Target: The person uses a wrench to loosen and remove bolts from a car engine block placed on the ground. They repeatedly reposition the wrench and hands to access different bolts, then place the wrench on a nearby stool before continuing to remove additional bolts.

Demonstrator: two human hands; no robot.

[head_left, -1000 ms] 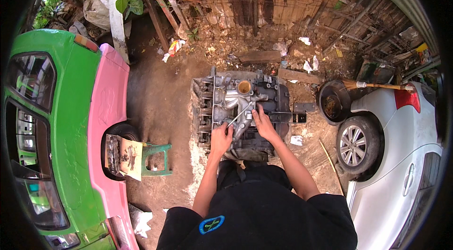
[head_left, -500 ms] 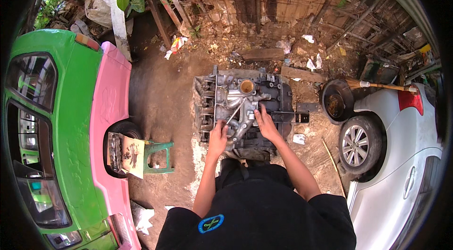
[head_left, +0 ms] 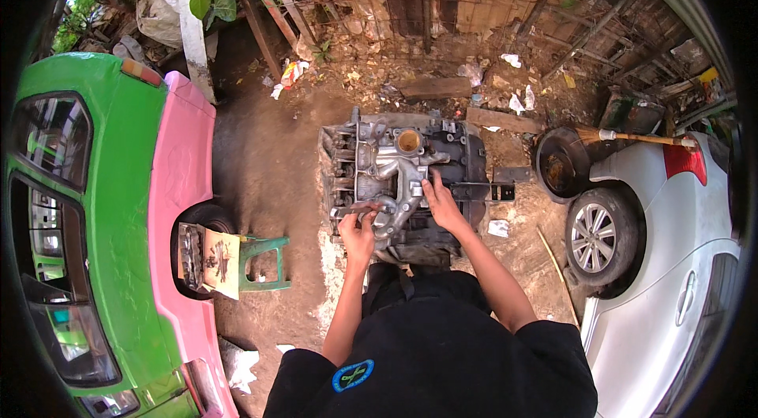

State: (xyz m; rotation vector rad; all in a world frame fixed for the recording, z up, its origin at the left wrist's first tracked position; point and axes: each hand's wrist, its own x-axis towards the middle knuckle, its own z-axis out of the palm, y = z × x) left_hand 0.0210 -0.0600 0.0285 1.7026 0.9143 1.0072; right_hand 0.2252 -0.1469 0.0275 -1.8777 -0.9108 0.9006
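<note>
An engine point(head_left: 476, 156) with a cast aluminium manifold point(head_left: 412, 174) on top sits in front of me on a dirty mat; a round brownish opening is at the manifold's upper part. My left hand point(head_left: 357, 232) pinches a slim metal tool point(head_left: 369, 207), apparently a wrench, held nearly level over the engine's lower left. My right hand point(head_left: 444, 206) rests its outstretched fingers on the manifold's right side, holding nothing.
A green-and-pink van point(head_left: 181, 142) stands left, beside a green stool point(head_left: 264, 243) bearing metal parts on cardboard. A white car point(head_left: 647, 339) stands right, near a black basin point(head_left: 562, 185) and broom point(head_left: 632, 138). Planks, rubble and litter lie ahead.
The slim tool has swung from a slanted position across the manifold to nearly horizontal, farther left, with my left hand moving left. My right hand stays on the manifold.
</note>
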